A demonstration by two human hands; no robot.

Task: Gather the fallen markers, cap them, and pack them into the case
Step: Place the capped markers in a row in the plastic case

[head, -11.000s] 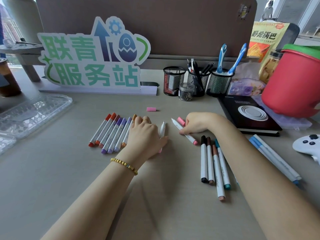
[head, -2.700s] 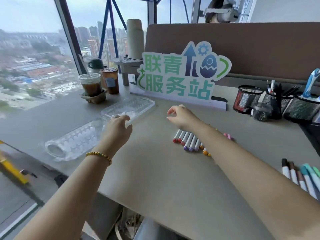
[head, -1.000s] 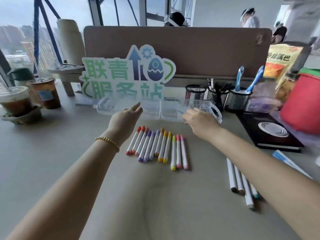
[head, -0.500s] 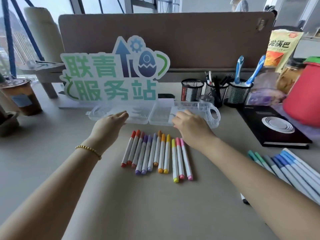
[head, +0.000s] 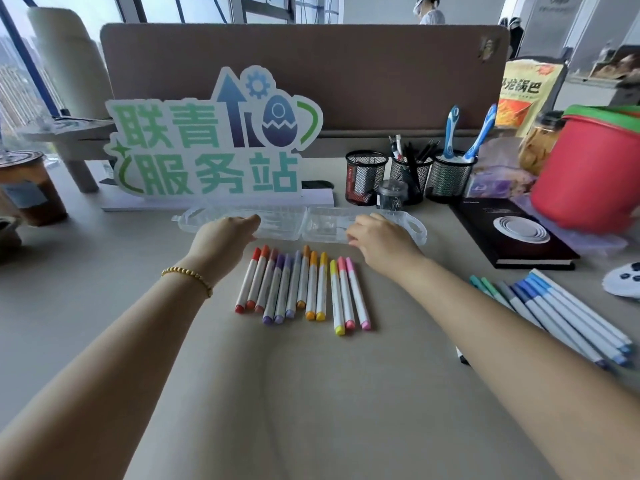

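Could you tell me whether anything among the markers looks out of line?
Mostly tidy: the warm-coloured row lies parallel below the clear case. One dark-tipped marker pokes out from under the right forearm, apart from the blue group.

I read 联青服务站 in green on the cut-out desk sign (head: 214, 147), and 锅巴 on the yellow snack bag (head: 526, 91).
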